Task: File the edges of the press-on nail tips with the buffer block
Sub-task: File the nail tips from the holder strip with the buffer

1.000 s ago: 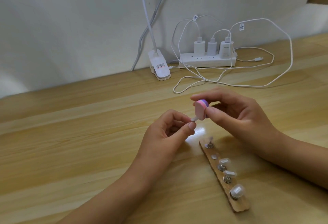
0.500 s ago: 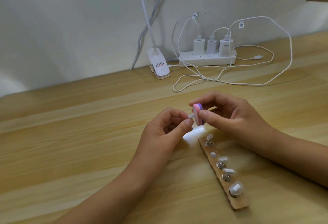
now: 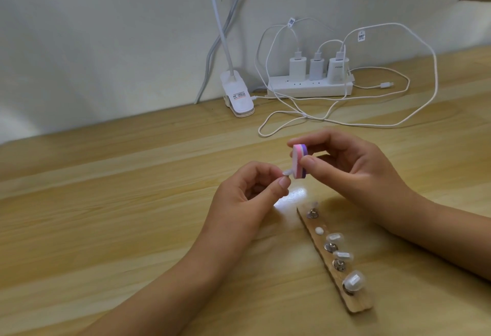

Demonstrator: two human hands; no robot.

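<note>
Fingers (image 3: 283,182) of the left hand (image 3: 247,197) pinch a single nail tip (image 3: 288,172) between thumb and forefinger, its free end projecting up and to the right. Fingers (image 3: 309,163) of the right hand (image 3: 353,170) grip the buffer block (image 3: 298,152), forefinger on top and thumb on the near face. The block stands on end, long axis near vertical, and its lower left face touches the projecting end of the tip. Contact lies directly between the two hands, above the desk (image 3: 106,229). On this evidence the next stroke calls for block travel along its own long axis across the tip edge, and the right hand is placed to supply it.

The tip is small, pale and translucent, and its outline cannot be resolved. The block is layered pink, white and purple.

Just below the right hand, a wooden strip (image 3: 356,306) lies on the desk, carrying further tips (image 3: 354,280) on metal studs. A power strip (image 3: 310,88) sits well apart by the wall.
</note>
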